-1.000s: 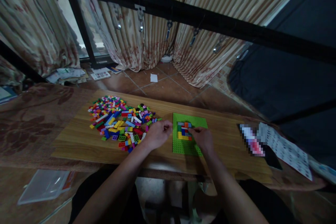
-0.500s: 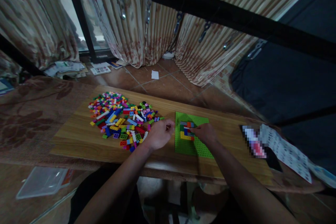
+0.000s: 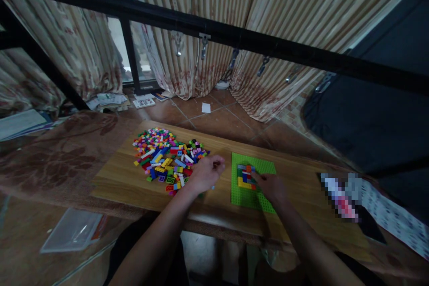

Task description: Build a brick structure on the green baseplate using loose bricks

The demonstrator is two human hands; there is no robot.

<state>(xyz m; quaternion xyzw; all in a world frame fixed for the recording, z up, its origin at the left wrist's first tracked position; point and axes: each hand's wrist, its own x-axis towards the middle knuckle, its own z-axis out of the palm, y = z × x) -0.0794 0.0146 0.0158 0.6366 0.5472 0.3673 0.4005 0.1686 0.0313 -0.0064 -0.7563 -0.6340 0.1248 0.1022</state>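
Note:
A green baseplate (image 3: pixel 236 197) lies on the wooden board. Toward its left side sits a small block of joined toy bricks (image 3: pixel 246 179), with yellow along the near edge and blue, red, orange and grey above. My right hand (image 3: pixel 273 187) reaches over the plate, thumb and fingers pinched at the right edge of these bricks, largely hiding the brick there. My left hand (image 3: pixel 205 175) hovers between the loose pile and the plate, its fingers curled in. What it holds, if anything, is hidden. Beside it spreads a pile of loose toy bricks (image 3: pixel 164 161) in many colours.
The wooden board (image 3: pixel 117 183) rests on a brown patterned cloth (image 3: pixel 63 147). At the right lie a dark flat object (image 3: pixel 372 225), a printed sheet (image 3: pixel 398 214) and a blurred-out item. A dark rail (image 3: pixel 217 29) with hanging metal clips crosses above. A clear plastic tray (image 3: pixel 72 232) is down at the left.
The view has shifted, so everything sits lower and farther right. My right fingertips have drawn slightly right across the joined bricks, staying at their edge. My left hand stays curled beside the pile.

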